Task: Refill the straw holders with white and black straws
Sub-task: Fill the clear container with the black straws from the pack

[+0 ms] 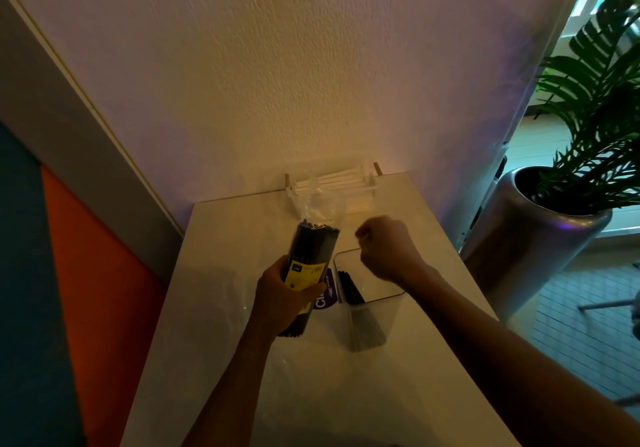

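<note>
Two grips: left hand (281, 299) clasps yellow-labelled black straw pack (311, 256); right hand (388, 249) fisted, purple "Cl" sticker (325, 296).

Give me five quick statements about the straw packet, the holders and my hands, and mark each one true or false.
1. The left hand grips a packet of black straws. True.
2. The clear square holder is packed full of white straws. False: it holds only a few black straws.
3. The white straws lie in a rack at the back of the table, by the wall. True.
4. The right hand rests flat on the table. False: it is curled, raised over the clear holder.
5. A potted plant stands on the table. False: it stands on the floor beside it.
</note>
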